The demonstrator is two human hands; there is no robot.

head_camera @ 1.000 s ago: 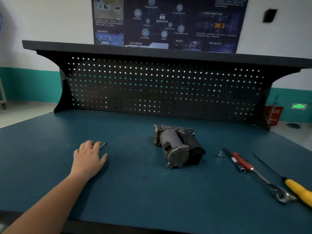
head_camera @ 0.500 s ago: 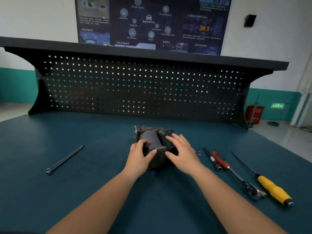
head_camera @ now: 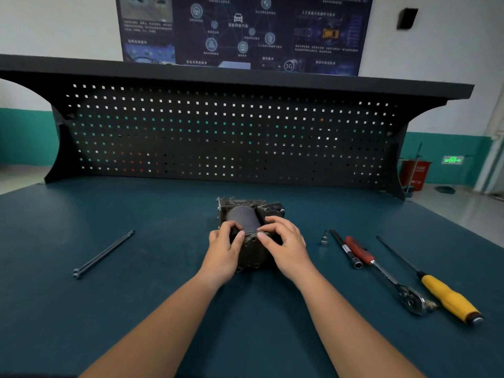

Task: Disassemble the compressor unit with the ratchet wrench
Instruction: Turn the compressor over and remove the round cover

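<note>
The compressor unit (head_camera: 246, 214), a dark metal block with a grey cylinder on top, lies in the middle of the blue bench. My left hand (head_camera: 223, 251) grips its near end from the left, thumb on the end cap. My right hand (head_camera: 286, 245) grips the same end from the right, fingers curled over the cylinder. The ratchet wrench (head_camera: 387, 278), with a red handle and chrome head, lies untouched to the right. Two long thin bolts (head_camera: 103, 253) lie side by side to the left.
Beside the ratchet lie a small socket (head_camera: 324, 238), a black extension bar (head_camera: 345, 248) and a yellow-handled screwdriver (head_camera: 447, 297). A black pegboard back panel (head_camera: 218, 135) with a shelf on top closes the far side of the bench.
My left hand left the long bolts on the bench at left and came to the compressor. My right hand came into view, and both hands closed on its near end.
</note>
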